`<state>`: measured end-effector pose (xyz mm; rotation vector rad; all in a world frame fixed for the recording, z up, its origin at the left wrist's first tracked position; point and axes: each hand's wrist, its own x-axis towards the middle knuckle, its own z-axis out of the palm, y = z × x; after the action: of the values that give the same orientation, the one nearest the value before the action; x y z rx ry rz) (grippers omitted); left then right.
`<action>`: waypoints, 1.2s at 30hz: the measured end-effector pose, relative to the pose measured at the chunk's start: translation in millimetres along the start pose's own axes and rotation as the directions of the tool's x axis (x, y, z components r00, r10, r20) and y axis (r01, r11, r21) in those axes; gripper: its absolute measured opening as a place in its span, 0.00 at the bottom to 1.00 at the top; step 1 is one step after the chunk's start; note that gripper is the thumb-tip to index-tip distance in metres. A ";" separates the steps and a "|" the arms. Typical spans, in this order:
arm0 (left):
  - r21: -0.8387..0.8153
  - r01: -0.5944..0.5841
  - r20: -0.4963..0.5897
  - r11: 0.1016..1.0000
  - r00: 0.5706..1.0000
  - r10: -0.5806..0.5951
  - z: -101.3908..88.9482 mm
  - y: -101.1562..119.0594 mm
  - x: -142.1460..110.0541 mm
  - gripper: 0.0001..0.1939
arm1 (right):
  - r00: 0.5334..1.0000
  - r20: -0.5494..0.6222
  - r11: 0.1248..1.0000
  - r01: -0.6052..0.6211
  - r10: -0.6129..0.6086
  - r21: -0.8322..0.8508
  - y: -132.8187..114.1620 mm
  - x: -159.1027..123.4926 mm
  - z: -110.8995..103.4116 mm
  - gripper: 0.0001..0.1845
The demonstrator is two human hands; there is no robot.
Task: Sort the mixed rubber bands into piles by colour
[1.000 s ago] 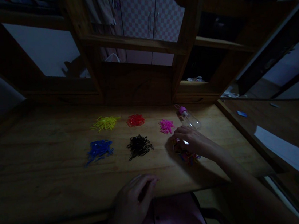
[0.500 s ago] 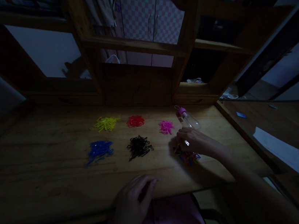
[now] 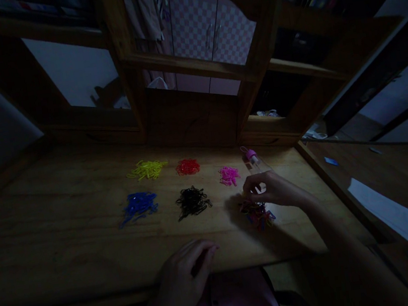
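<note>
My right hand [image 3: 269,189] hovers over a mixed heap of coloured clips [image 3: 259,216] that look like paper clips. Its thumb and forefinger are pinched together; whatever they hold is too small and dark to make out. At the table's front edge rests my left hand [image 3: 189,270], fingers curled and tips close to the thumb, their contents hidden. Separate piles lie beyond: yellow clips [image 3: 148,170], red clips [image 3: 188,166], pink clips [image 3: 229,175], blue clips [image 3: 138,205] and black clips [image 3: 193,201].
Behind my right hand lies a clear bottle [image 3: 254,164] with a pink cap, partly covered by the hand. A wooden shelf unit [image 3: 191,114] closes off the back of the table [image 3: 70,251]. To the right, a lower surface holds white paper [image 3: 384,209] and a blue card [image 3: 330,161].
My right hand has lifted slightly and turned, so the pinch of thumb and forefinger now shows above the mixed heap. My left hand stays put. The view has shifted a little.
</note>
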<state>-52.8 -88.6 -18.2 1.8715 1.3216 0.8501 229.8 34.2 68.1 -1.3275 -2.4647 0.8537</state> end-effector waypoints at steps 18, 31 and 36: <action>-0.030 -0.001 -0.030 1.000 1.000 0.000 1.0 1.1 0.5 0.10 | 0.991 -0.065 0.989 0.120 -0.115 0.089 -95.1 240.5 66.5 0.08; 0.036 -0.076 -0.049 0.996 0.996 0.078 3.2 -6.7 0.0 0.08 | 0.935 -0.353 0.997 0.012 -0.036 -0.071 -28.9 81.0 -36.6 0.10; 0.036 -0.077 -0.031 0.996 0.996 0.078 4.3 -9.4 -0.1 0.08 | 0.959 -0.274 0.986 -0.115 0.077 -0.124 1.6 4.3 -18.1 0.10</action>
<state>-54.1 -87.0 -28.3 1.9545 1.2978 0.9056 236.5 45.5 81.5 -1.5105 -2.2974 0.4881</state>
